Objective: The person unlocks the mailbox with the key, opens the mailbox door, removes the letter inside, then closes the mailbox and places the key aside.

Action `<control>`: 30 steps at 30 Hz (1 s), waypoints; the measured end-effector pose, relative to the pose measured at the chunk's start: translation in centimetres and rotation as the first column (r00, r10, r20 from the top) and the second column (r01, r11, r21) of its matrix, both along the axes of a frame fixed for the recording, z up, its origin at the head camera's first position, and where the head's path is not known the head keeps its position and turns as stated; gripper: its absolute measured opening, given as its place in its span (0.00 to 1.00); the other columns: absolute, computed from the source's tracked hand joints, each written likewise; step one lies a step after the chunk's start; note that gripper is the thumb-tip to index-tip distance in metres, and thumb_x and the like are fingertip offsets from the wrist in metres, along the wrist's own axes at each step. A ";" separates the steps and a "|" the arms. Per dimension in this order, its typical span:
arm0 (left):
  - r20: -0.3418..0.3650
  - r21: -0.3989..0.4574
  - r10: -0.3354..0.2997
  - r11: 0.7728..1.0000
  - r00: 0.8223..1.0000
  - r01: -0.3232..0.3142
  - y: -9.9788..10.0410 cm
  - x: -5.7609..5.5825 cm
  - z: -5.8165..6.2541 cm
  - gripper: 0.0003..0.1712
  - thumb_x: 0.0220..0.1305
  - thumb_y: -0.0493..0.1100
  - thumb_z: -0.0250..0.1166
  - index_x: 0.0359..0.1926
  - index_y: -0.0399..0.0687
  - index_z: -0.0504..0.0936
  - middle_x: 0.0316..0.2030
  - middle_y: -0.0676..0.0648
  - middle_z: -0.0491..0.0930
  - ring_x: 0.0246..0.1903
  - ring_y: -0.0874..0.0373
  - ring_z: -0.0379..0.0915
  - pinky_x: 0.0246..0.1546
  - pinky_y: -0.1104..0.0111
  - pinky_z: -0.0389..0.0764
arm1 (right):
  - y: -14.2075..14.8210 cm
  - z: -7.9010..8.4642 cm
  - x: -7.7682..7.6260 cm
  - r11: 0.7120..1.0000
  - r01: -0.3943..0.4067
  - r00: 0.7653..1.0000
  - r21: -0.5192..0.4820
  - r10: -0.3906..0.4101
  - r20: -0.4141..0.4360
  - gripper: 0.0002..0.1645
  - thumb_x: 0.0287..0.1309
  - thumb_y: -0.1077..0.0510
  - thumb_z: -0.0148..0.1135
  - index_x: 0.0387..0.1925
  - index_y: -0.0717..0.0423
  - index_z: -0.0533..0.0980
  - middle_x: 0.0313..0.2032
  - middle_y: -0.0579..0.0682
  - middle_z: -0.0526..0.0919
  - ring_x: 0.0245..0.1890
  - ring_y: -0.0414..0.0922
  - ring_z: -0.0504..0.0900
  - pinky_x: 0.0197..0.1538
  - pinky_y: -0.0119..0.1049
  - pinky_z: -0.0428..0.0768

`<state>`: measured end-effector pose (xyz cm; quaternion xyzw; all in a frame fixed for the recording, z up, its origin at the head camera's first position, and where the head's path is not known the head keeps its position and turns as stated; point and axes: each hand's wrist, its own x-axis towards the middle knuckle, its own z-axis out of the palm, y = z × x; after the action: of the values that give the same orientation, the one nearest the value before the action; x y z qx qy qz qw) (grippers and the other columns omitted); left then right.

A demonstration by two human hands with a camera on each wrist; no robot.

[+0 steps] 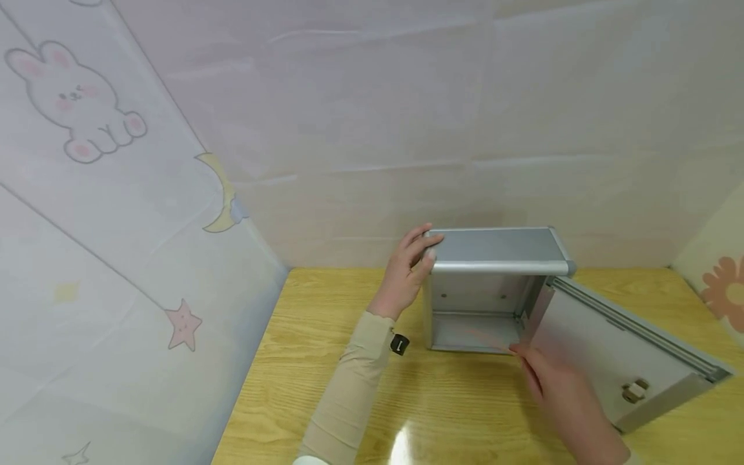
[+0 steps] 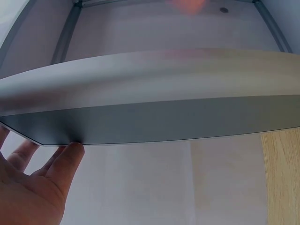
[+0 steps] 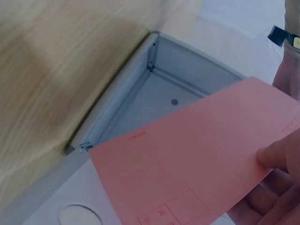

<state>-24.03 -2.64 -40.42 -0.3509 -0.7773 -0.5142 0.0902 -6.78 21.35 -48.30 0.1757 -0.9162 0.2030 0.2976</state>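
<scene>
A grey metal mailbox (image 1: 494, 248) stands on the table with its front open. My left hand (image 1: 407, 274) rests on its upper left corner, fingertips on the top panel; in the left wrist view those fingers (image 2: 70, 161) lie extended along the panel's edge. My right hand (image 1: 560, 397) pinches a pink envelope (image 3: 187, 145) between thumb and fingers. The envelope has red printed boxes and reaches across the box's opening, partly over the interior. In the head view it is thin and blurred, seen nearly edge-on.
The mailbox's door (image 1: 604, 336) is swung out to the right, beside my right forearm, with a lock (image 1: 635, 390) on its inner side. Under the box is a wood-grain table (image 1: 325, 336). Behind it hangs a pale cloth backdrop (image 1: 360, 129).
</scene>
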 end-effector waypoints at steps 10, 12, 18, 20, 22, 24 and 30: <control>-0.014 -0.002 0.019 1.000 1.000 -0.019 0.0 -0.1 -0.2 0.29 0.72 0.61 0.45 0.65 0.54 0.72 0.69 0.60 0.55 0.67 0.62 0.53 0.61 0.61 0.67 | -1.2 -2.4 2.3 0.996 -0.065 0.996 0.062 0.061 0.069 0.42 0.72 0.39 0.20 0.43 0.55 0.81 0.36 0.47 0.85 0.32 0.44 0.83 0.32 0.40 0.82; -0.015 -0.001 0.019 1.000 1.000 -0.019 0.0 -0.2 -0.3 0.29 0.72 0.61 0.45 0.65 0.54 0.72 0.69 0.60 0.56 0.67 0.62 0.54 0.61 0.61 0.67 | -1.5 -3.0 2.7 0.994 -0.073 0.993 0.080 0.066 0.095 0.35 0.73 0.40 0.30 0.43 0.53 0.82 0.37 0.45 0.85 0.34 0.43 0.83 0.34 0.39 0.82; -0.009 -0.001 0.017 1.000 1.000 -0.017 0.0 -0.2 -0.2 0.29 0.72 0.61 0.45 0.65 0.54 0.72 0.69 0.58 0.56 0.67 0.62 0.54 0.61 0.61 0.67 | -2.1 -4.7 3.4 0.985 -0.137 0.985 0.109 0.123 0.124 0.17 0.48 0.54 0.72 0.42 0.51 0.82 0.38 0.41 0.85 0.37 0.40 0.83 0.38 0.37 0.82; -0.009 0.000 0.008 1.000 1.000 -0.008 0.0 -0.2 -0.2 0.28 0.73 0.60 0.45 0.65 0.53 0.72 0.69 0.56 0.56 0.67 0.62 0.53 0.61 0.61 0.66 | -2.3 -5.1 3.7 0.984 -0.140 0.980 0.108 0.122 0.157 0.21 0.47 0.46 0.72 0.42 0.51 0.82 0.38 0.39 0.84 0.38 0.38 0.82 0.38 0.37 0.82; -0.010 0.005 -0.002 1.000 1.000 0.002 0.0 -0.3 -0.1 0.28 0.73 0.59 0.46 0.65 0.52 0.72 0.70 0.54 0.56 0.68 0.61 0.52 0.61 0.61 0.66 | -2.5 -5.5 4.0 0.985 -0.141 0.970 0.103 0.116 0.212 0.33 0.43 0.31 0.69 0.43 0.51 0.82 0.39 0.39 0.84 0.39 0.38 0.82 0.39 0.39 0.82; -0.012 0.007 -0.005 1.000 1.000 0.006 0.0 -0.3 -0.1 0.28 0.73 0.58 0.46 0.65 0.51 0.72 0.70 0.51 0.56 0.68 0.60 0.52 0.61 0.61 0.66 | -2.8 -5.6 4.2 0.983 -0.154 0.952 0.100 0.120 0.283 0.43 0.33 0.24 0.69 0.44 0.52 0.82 0.42 0.40 0.83 0.41 0.40 0.82 0.41 0.41 0.81; -0.004 0.007 0.000 1.000 1.000 0.000 0.0 -0.2 -0.1 0.28 0.73 0.59 0.46 0.65 0.52 0.72 0.70 0.51 0.57 0.68 0.62 0.52 0.61 0.61 0.66 | -3.1 -6.0 3.5 0.947 -0.280 0.803 0.155 0.142 0.579 0.20 0.59 0.48 0.64 0.50 0.53 0.81 0.49 0.49 0.80 0.48 0.47 0.79 0.46 0.45 0.80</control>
<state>-24.19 -2.62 -40.51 -0.3516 -0.7753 -0.5163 0.0929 -3.30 18.21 -54.30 0.2435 -0.9546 0.1686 -0.0315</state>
